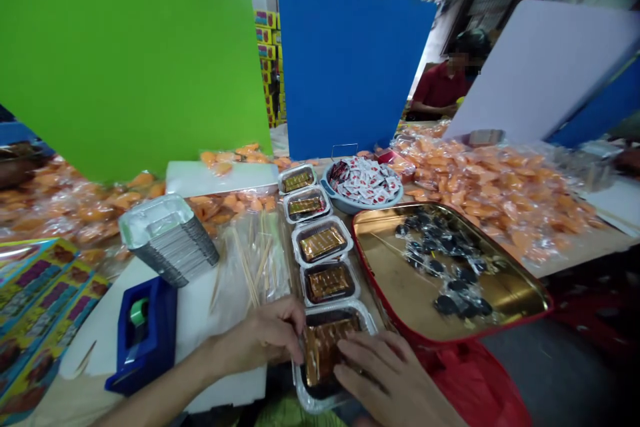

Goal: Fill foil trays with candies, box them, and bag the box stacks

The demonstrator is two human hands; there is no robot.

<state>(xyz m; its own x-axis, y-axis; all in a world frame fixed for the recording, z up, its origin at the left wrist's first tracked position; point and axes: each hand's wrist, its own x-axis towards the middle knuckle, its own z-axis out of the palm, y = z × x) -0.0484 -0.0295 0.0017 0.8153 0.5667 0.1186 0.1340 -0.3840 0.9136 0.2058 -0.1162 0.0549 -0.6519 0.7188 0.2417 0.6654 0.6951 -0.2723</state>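
1. Gold packet (pixel 323 347) sits in the nearest foil tray (pixel 313 405), right in front of me.
2. My L hand (pixel 270 333): fingers curled in at packet's left edge/tray rim; can't tell if they've got a grip. My R hand (pixel 390 373): fingers loosely spread, resting on packet's right side, not closed round it.
3. Risk: thin foil rim could bend, prob. if I press too hard w/ either hand.
4. Risk: packet might skew if R fingers push unevenly.
5. Risk: a shove fwd could jam the next filled tray (pixel 329 282), since it's right up against mine.
6. Also around: red-rimmed gold tray (pixel 393 283) hems in R side; sticks (pixel 247 270) & blue tape dispenser (pixel 161 323) to L; blue board (pixel 350 73) blocks view ahead.
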